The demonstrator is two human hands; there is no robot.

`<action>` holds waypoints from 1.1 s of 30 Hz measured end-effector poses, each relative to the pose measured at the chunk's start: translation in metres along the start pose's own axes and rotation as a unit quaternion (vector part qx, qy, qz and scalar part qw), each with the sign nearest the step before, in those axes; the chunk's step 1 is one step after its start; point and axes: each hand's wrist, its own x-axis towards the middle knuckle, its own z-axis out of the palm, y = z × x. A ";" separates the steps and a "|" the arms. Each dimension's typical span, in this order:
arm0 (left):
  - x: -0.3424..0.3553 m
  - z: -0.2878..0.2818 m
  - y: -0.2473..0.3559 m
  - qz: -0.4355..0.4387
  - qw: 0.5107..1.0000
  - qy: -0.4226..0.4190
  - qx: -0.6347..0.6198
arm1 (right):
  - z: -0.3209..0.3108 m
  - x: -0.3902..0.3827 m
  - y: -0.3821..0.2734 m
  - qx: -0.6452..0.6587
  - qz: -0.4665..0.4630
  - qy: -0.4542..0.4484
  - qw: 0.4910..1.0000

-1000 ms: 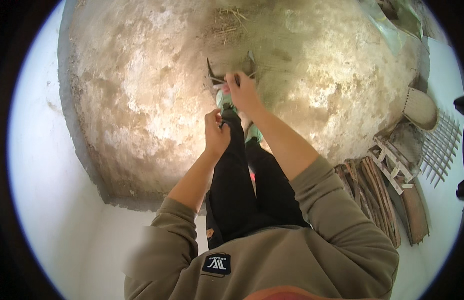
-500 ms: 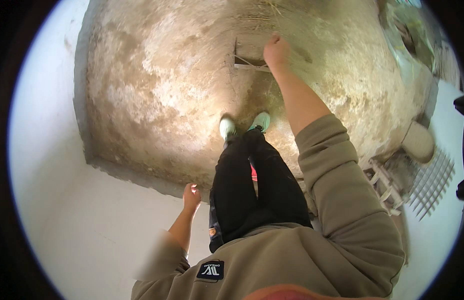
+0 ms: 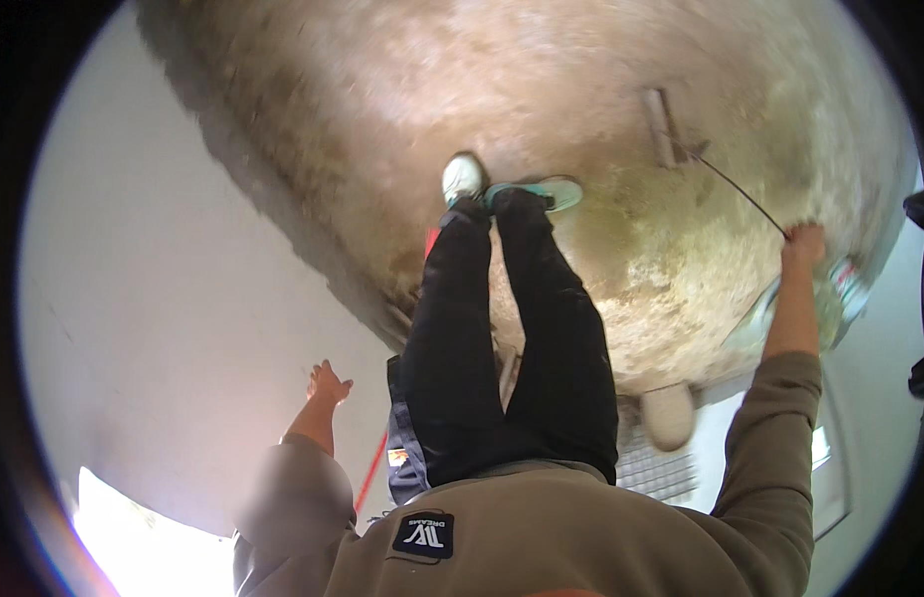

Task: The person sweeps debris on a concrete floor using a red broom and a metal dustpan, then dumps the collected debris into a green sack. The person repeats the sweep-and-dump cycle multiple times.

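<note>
- Our right hand [image 3: 804, 242] is out at arm's length on the right, closed around the near end of a thin dark handle [image 3: 733, 189]; the fingers look curled about it, though blur hides how tight the hold is.
- The handle runs up and left from that hand to a flat, pale rake-like tool head [image 3: 661, 127], which lies on the ground well ahead of us and to the right of our feet.
- Our left hand [image 3: 327, 383] hangs low on the left, holding nothing, fingers loosely spread, in front of the pale wall [image 3: 164, 298].
- We stand on a patchy, sandy-brown dirt floor [image 3: 382, 109], wetter and darker in places, with a sharp edge where it meets the wall.
- Our legs in black trousers [image 3: 502, 328] run up the middle of the view; the light shoes [image 3: 512, 184] with teal trim sit side by side, well left of the tool head.
- A red strip [image 3: 370, 473] shows beside our left leg, low down; we cannot tell what it belongs to.
- A pale rounded object [image 3: 669, 416] and a metal grid [image 3: 663, 468] lie just right of our hip, partly hidden.
- Our olive sweatshirt [image 3: 542, 537] fills the lower edge.
</note>
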 end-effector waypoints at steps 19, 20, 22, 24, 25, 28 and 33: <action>0.029 0.260 0.045 0.042 0.892 -0.280 -0.353 | -0.163 -0.043 0.000 -0.874 -0.377 -0.047 -0.302; 0.014 0.242 0.044 0.013 0.840 -0.354 -0.411 | -0.161 -0.040 -0.002 -0.882 -0.368 -0.044 -0.292; -0.027 0.204 0.040 0.068 0.880 -0.243 -0.401 | -0.154 -0.038 -0.004 -0.896 -0.355 -0.040 -0.265; -0.072 0.168 0.037 0.122 0.922 -0.070 -0.361 | -0.146 -0.035 -0.008 -0.904 -0.320 -0.027 -0.282; -0.087 0.153 0.035 0.104 0.933 -0.050 -0.341 | -0.141 -0.036 -0.009 -0.911 -0.303 -0.023 -0.277; -0.106 0.110 0.034 0.034 0.941 0.039 -0.335 | -0.131 -0.032 -0.016 -0.911 -0.261 -0.065 -0.313; -0.055 0.003 0.066 0.070 0.940 0.144 -0.300 | -0.125 -0.019 -0.036 -0.893 -0.358 -0.109 -0.249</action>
